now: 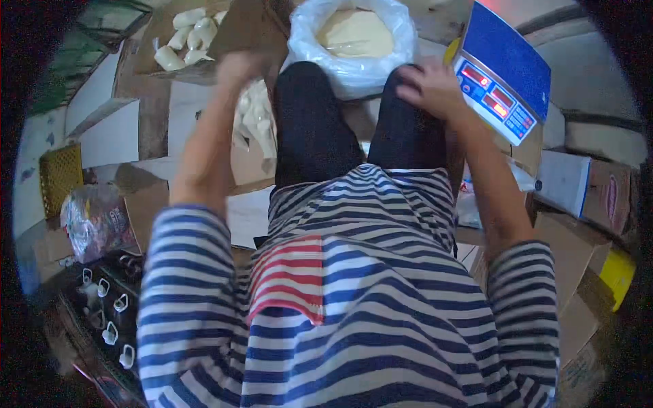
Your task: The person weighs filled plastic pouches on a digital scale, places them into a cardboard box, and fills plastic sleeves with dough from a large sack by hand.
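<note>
My left hand [239,68] is smeared by motion beside the flap of a cardboard box [235,30], and its fingers cannot be made out. Inside that box lie several filled white packets [194,34]. Below my left hand, another open box holds pale, limp bags or packets [255,115]. My right hand [428,85] is open, its fingers spread over my right knee, with nothing visible in them. Just beyond my knees stands an open clear plastic bag [350,71] with pale yellow powder [357,34] in it.
A blue and white digital scale [507,68] with lit red digits stands to the right of my right hand. A bag of colourful wrappers [98,221] and a black crate [102,319] are at left. Cardboard boxes [568,245] and a yellow object [617,275] sit at right.
</note>
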The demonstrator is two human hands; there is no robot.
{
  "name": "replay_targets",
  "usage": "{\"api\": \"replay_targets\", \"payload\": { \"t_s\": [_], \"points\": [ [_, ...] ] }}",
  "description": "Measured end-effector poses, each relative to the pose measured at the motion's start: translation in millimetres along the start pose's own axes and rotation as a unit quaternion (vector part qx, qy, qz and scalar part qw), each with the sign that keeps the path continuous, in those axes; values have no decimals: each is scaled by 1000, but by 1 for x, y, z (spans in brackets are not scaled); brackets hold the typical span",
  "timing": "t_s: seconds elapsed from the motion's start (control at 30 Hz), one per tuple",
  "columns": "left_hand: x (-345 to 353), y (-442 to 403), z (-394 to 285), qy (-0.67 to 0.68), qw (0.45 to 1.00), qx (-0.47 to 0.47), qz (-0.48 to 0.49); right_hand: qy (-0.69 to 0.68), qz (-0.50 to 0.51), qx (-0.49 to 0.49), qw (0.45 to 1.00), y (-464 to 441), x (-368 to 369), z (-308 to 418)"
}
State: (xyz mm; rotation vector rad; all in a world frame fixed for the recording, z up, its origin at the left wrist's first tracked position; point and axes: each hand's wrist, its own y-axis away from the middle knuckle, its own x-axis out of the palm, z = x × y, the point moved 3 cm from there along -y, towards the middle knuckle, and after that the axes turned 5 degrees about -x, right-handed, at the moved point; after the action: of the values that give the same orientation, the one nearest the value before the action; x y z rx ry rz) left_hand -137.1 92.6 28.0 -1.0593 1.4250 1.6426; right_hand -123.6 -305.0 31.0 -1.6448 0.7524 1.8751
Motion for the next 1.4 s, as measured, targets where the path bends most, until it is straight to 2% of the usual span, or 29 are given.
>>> {"api": "replay_targets", "payload": {
  "t_s": [0.03,0.1,0.13,0.17,0.2,0.27,0.33,0.37,0.43,0.47,0.5,0.53,0.57,0.6,0.67,0.7,0.8,0.83,0.87,0.9,0.93,0.97,1.03,1.07,1.13,1.2,1.27,1.33,1.4],
  "points": [
    [8,-18,11,1,1000,4,-4,4,-2,4,1000,-18,3,-1],
    [23,-13,23,322,932,2,-165,-64,38,171,982,-27,20,6],
    [43,-18,7,245,964,-6,-106,-67,42,167,983,-17,27,18],
    [65,-5,-34,113,990,88,2,-40,24,74,996,-6,26,36],
    [72,68,-79,141,950,40,-274,-12,6,-18,1000,4,21,53],
    [61,126,-95,145,973,137,-116,-91,160,-113,976,34,-6,73],
    [34,164,-98,110,966,231,46,-180,169,-140,959,66,-14,71],
    [13,173,-96,112,966,228,44,-242,171,-105,949,77,-21,64],
    [-31,187,-99,314,881,286,209,-384,153,19,910,92,-49,51],
    [-59,193,-105,366,865,311,148,-463,132,111,869,104,-62,45],
    [-84,201,-115,417,839,337,91,-458,123,118,872,122,-64,39],
    [-105,209,-126,464,797,383,54,-406,53,132,903,139,-63,27],
    [-123,216,-138,466,747,473,32,-351,-14,146,925,156,-65,19],
    [-137,227,-153,473,688,549,34,-350,-16,159,923,176,-66,21],
    [-160,253,-189,472,577,662,80,-384,-20,283,878,205,-62,19],
    [-165,262,-200,476,540,687,93,-381,-30,301,874,214,-55,19],
    [-175,273,-224,434,522,731,67,-371,-10,296,880,249,-47,21],
    [-173,276,-222,436,482,754,93,-389,-25,315,865,247,-50,26],
    [-167,272,-214,443,499,740,85,-385,0,322,865,253,-40,24],
    [-160,266,-208,451,513,727,74,-328,-28,283,901,268,-13,17],
    [-154,265,-208,461,531,709,63,-329,-53,277,901,272,-19,15],
    [-160,271,-201,473,624,616,84,-357,-41,323,875,278,-11,9],
    [-131,264,-174,526,685,504,15,-310,-97,344,881,300,18,-2],
    [-110,248,-150,487,761,429,-7,-316,-98,339,881,302,23,-6],
    [-72,231,-121,409,862,300,-7,-396,-42,472,787,330,39,-20],
    [-19,214,-94,376,902,200,-68,-283,-154,516,794,375,98,-48],
    [53,215,-41,347,936,29,-56,-358,-239,603,671,423,176,-78],
    [124,238,10,280,950,-129,52,-337,-222,639,655,444,218,-93],
    [106,255,-11,272,951,-135,64,-313,-204,673,639,438,223,-86]
  ]
}}
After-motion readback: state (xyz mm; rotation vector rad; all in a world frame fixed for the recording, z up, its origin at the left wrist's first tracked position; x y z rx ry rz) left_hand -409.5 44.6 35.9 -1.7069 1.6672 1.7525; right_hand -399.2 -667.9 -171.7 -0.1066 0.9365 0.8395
